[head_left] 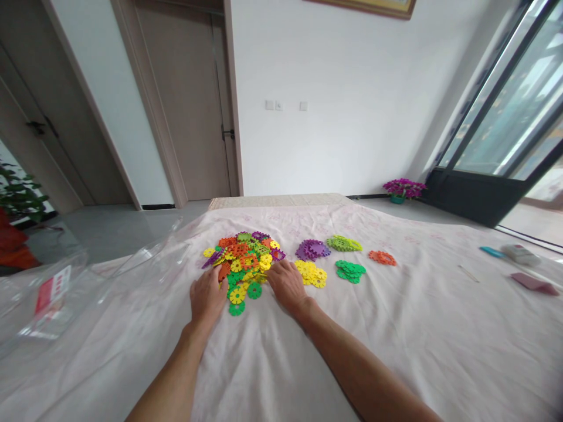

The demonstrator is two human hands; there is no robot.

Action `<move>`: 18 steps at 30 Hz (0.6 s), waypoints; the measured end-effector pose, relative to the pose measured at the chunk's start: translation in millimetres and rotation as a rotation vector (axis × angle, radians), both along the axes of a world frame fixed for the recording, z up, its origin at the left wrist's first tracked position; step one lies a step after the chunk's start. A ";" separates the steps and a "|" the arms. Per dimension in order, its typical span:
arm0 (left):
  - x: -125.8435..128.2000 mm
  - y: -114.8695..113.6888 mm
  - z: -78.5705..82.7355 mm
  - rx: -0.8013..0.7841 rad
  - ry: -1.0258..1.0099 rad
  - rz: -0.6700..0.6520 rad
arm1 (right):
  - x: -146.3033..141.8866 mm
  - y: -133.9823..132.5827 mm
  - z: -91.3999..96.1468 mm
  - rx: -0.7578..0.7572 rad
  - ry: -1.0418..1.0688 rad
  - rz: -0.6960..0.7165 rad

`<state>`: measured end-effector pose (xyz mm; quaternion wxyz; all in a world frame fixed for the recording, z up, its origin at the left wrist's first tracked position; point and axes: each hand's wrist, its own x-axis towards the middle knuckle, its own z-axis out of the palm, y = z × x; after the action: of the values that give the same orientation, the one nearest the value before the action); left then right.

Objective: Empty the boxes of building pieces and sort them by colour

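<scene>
A mixed pile of coloured plastic snowflake discs (244, 255) lies on a pale pink bedsheet (308, 351). My left hand (206, 298) rests palm down at the pile's near left edge, fingers stretched onto the discs. My right hand (287, 285) lies flat at the pile's right edge, fingers reaching into it, next to a yellow heap (311, 273). Sorted heaps sit to the right: purple (312, 249), light green (343, 243), dark green (350, 270) and orange (382, 257). Neither hand visibly holds a disc.
A clear plastic bag (53, 293) with a red label lies at the left. At the far right are a blue item (492, 252), a white object (521, 254), a thin stick (468, 274) and a maroon card (534, 283). Doors, a plant and a glass door stand beyond the bed.
</scene>
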<state>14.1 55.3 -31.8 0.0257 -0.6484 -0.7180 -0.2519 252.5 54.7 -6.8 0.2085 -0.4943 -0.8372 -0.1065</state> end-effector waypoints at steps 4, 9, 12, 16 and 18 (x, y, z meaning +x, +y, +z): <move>-0.3 0.3 -1.2 0.007 0.007 -0.001 | 3.0 -0.3 -0.4 0.028 0.047 -0.037; -1.5 1.0 -2.5 -0.001 0.006 -0.014 | 15.5 3.0 2.9 0.066 0.248 -0.157; -1.6 1.1 -1.9 0.000 0.007 -0.013 | 29.1 8.5 9.2 0.028 0.374 -0.262; -1.1 1.0 -0.3 -0.006 0.007 -0.012 | 51.0 14.8 23.2 -0.187 0.466 -0.408; -1.0 0.9 0.3 -0.014 0.004 -0.011 | 61.8 16.5 31.2 -0.294 0.484 -0.453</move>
<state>13.1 56.2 -31.5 0.0210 -0.6530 -0.7162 -0.2456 314.3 71.2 24.4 0.2984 -0.7030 -0.6391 0.0916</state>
